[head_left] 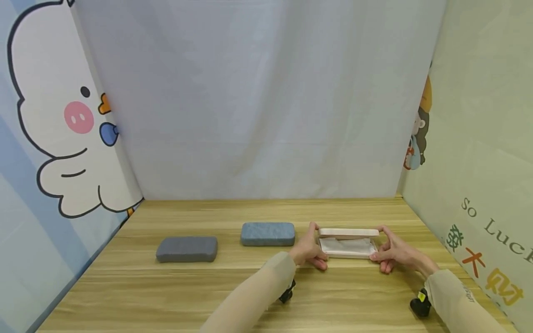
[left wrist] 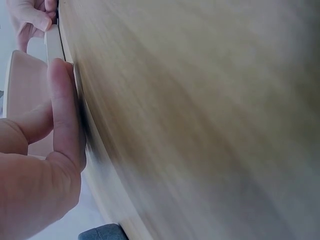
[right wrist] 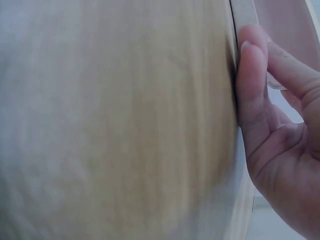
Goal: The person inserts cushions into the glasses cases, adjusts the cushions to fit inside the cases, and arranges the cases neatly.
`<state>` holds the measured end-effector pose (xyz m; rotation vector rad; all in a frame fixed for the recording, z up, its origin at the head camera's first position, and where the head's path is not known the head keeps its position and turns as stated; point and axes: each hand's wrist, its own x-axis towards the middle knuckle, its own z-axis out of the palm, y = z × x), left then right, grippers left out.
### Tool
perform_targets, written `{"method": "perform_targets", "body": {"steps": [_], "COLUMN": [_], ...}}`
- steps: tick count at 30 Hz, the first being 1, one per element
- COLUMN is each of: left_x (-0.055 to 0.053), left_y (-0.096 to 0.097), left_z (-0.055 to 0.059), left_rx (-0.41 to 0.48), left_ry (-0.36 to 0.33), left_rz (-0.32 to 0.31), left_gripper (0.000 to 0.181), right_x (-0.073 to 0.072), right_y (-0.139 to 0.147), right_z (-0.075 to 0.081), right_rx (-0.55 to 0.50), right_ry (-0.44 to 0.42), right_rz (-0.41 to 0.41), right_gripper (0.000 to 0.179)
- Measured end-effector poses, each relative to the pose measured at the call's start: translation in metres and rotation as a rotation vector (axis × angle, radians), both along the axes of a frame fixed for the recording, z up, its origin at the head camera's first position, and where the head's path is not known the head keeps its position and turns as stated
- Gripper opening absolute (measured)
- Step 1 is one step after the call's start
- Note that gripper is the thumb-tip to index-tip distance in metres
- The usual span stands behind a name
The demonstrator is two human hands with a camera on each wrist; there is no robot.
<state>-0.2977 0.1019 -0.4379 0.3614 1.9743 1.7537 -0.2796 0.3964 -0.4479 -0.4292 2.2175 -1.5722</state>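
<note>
A white glasses case (head_left: 347,256) lies on the table with its lid (head_left: 349,232) raised at the back. Inside sits a pale, folded cloth or wrapper (head_left: 350,246); whatever may be beneath it is hidden. My left hand (head_left: 309,249) grips the case's left end, one finger up by the lid and the others low near the base. At the opposite end my right hand (head_left: 393,253) holds it in much the same way. Both wrist views show the pinkish inner side of the lid (left wrist: 32,82) beyond the fingers.
To the left of the white case lies a closed blue glasses case (head_left: 268,234). Farther left is a closed grey one (head_left: 187,249). A pale curtain (head_left: 258,101) hangs behind the wooden table (head_left: 166,296), and printed panels stand at both sides.
</note>
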Motion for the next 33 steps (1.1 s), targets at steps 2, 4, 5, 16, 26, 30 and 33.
{"method": "perform_targets", "body": {"steps": [2,4,5,16,26,30,33], "left_x": [-0.0001,-0.0001,-0.0001,0.0003,0.0002,-0.0007,-0.0019], "left_y": [0.0003,0.0004,0.0005,0.0023,0.0032,0.0034,0.0037], "left_z": [-0.0009,-0.0014,-0.0015,0.0022,-0.0020,-0.0032,-0.0043], "left_rx": [0.002,-0.002,-0.003,-0.006,-0.008,-0.013,-0.011], "left_ry": [-0.005,-0.008,-0.008,0.001,0.012,0.013,0.009], "left_rz": [0.004,0.007,0.007,0.018,0.023,0.023,0.021], "left_gripper": [0.069,0.070,0.070,0.068,0.068,0.069,0.069], "right_x": [0.0001,0.0001,0.0001,-0.0016,-0.0011,-0.0005,0.0002], "right_y": [-0.0001,-0.0002,-0.0003,0.0003,0.0000,0.0004,0.0001], "right_z": [-0.0004,-0.0008,-0.0009,-0.0007,-0.0023,-0.0018,-0.0007], "right_rx": [-0.002,-0.001,-0.001,-0.010,-0.004,-0.007,-0.009], "right_ry": [0.002,0.002,0.003,0.033,0.032,0.032,0.024], "right_rz": [0.001,0.001,0.002,0.005,0.005,0.011,0.014], "right_gripper": [0.075,0.075,0.075,0.069,0.072,0.074,0.076]}}
